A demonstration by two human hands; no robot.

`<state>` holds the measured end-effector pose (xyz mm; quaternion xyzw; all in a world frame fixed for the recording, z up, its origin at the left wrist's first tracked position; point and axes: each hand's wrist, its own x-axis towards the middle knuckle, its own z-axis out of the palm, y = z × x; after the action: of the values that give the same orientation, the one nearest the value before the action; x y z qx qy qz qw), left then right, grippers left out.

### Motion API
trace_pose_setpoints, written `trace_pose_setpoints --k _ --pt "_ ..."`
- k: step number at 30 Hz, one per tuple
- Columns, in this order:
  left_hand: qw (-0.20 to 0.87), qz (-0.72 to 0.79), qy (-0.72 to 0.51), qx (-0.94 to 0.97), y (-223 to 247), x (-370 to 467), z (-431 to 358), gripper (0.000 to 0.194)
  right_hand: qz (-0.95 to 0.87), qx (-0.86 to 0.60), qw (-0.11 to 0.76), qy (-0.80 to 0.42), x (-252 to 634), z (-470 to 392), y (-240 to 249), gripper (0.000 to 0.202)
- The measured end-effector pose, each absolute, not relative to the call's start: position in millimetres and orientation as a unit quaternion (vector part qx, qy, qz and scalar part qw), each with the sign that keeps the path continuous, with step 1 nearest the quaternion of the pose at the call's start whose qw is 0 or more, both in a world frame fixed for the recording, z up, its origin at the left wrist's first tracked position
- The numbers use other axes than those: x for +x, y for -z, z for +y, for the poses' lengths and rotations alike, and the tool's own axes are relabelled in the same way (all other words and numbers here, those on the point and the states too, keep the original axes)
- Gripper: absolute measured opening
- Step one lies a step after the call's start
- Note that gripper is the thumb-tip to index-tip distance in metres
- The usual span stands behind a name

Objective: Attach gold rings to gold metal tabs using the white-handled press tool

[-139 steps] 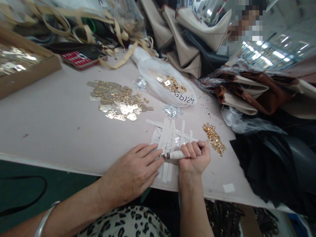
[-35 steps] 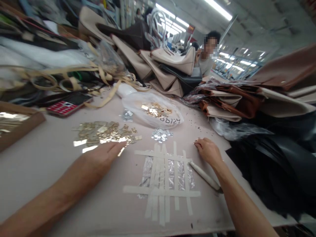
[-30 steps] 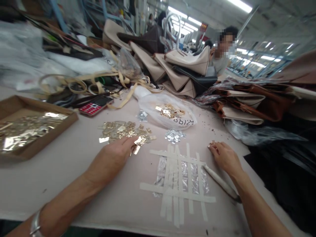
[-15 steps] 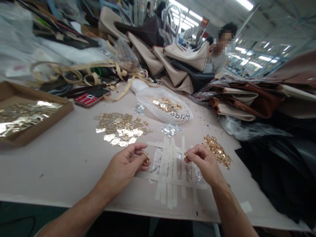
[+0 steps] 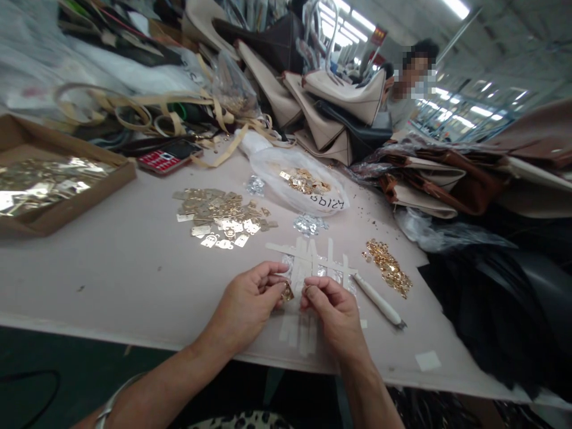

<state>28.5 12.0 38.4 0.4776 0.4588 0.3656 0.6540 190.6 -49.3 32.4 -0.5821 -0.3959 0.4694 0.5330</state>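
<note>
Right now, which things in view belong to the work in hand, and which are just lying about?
In hand:
left hand
right hand
small gold fitting pinched between them
taped foil patch beneath
gold plates
gold studs
white-handled tool

Lying about:
red phone
cardboard tray
handbags
straps

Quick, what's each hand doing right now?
Left hand: closed, pinching a small gold metal piece.
Right hand: closed, fingertips at the same piece; what it holds cannot be told.

Bright ceiling strip lights [image 5: 357, 21] over my bench; glare off gold plates [image 5: 221, 217]. Edges bowed, corners soft, shadows faint.
</note>
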Motion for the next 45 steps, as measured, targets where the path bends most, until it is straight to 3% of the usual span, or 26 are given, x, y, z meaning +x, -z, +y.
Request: trace_pose_setpoints --k 9,23,28,35,38,45 --pt "0.557 0.473 -0.331 0.597 -31.6 22.1 4.4 0.027 -0.507 -0.642 0.449 -0.359 172.3 -60.4 -41.3 0.012" --pt "0.503 0.385 -0.351 0.690 -35.5 19.0 2.1 0.018 -0.521 -0.670 0.434 -0.302 176.6 -58.8 -33.8 0.007" --pt "0.366 0.297 -0.405 0.784 -25.4 21.0 4.1 0.025 -0.587 -0.680 0.379 -0.222 183.4 -57.4 -32.6 0.006" --pt "0.116 0.168 -0.369 0.907 -13.5 19.3 -5.1 0.031 -0.661 -0.653 0.249 -0.274 204.9 -57.1 -51.4 0.039" --pt "0.079 0.165 -0.355 0.917 -12.1 16.5 -8.8 0.033 -0.651 -0.659 0.225 -0.303 218.3 -45.5 -61.8 0.036" --pt "0.062 0.181 -0.365 0.911 -16.4 17.1 -1.7 0.034 -0.609 -0.722 0.243 -0.219 253.0 33.5 -59.6 0.020"
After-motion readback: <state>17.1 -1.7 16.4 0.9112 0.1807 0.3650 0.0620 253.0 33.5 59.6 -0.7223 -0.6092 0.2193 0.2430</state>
